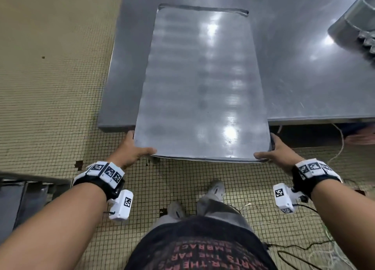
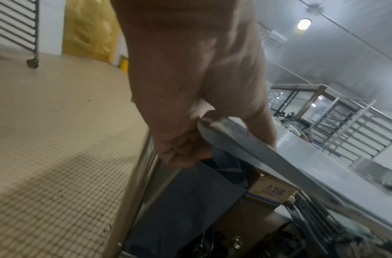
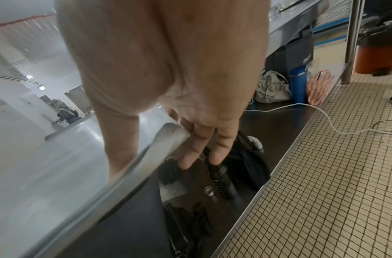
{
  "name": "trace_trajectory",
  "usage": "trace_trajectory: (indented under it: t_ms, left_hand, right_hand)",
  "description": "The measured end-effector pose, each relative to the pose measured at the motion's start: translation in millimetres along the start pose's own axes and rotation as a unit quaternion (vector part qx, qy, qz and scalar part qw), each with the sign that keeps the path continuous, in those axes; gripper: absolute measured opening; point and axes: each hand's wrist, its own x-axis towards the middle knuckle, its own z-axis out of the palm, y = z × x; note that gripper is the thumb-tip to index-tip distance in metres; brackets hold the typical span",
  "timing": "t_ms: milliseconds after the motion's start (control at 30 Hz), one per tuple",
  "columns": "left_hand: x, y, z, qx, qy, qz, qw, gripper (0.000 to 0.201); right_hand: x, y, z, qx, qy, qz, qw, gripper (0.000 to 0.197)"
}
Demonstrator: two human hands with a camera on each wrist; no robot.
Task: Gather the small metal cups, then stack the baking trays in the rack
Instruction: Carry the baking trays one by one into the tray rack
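A large flat metal baking tray (image 1: 198, 83) lies lengthwise on the steel table (image 1: 304, 77), its near end sticking out past the table's front edge. My left hand (image 1: 135, 148) grips the tray's near left corner, thumb on top and fingers underneath (image 2: 181, 153). At the near right corner my right hand (image 1: 273, 151) holds the tray (image 3: 58, 174) the same way, thumb on top and fingers (image 3: 199, 150) below the rim. A metal bowl (image 1: 353, 20) at the table's right edge holds small fluted metal cups (image 1: 368, 42).
A wheeled tray rack (image 2: 18, 22) stands on the tiled floor to the left. The table's lower shelf (image 3: 278, 131) carries bags, bottles and a blue flask (image 3: 297, 83). Cables trail over the floor (image 1: 336, 148) at the right. Another metal surface (image 1: 24, 192) shows at the lower left.
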Motion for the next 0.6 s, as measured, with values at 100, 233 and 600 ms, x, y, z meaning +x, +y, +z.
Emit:
trace_trajectory:
  t_ms: [100, 233, 600]
  left_hand:
    - [-3, 5, -10, 0.062, -0.074, 0.014, 0.995, 0.111]
    - [3, 10, -19, 0.128, -0.085, 0.009, 0.988, 0.132]
    - [21, 14, 16, -0.007, 0.055, -0.015, 0.998, 0.072]
  right_hand:
    - [-3, 2, -3, -0.032, -0.044, 0.016, 0.998, 0.12]
    - [1, -4, 2, -0.003, -0.022, 0.027, 0.999, 0.114]
    - [13, -8, 24, 0.018, 0.106, 0.037, 0.993, 0.063]
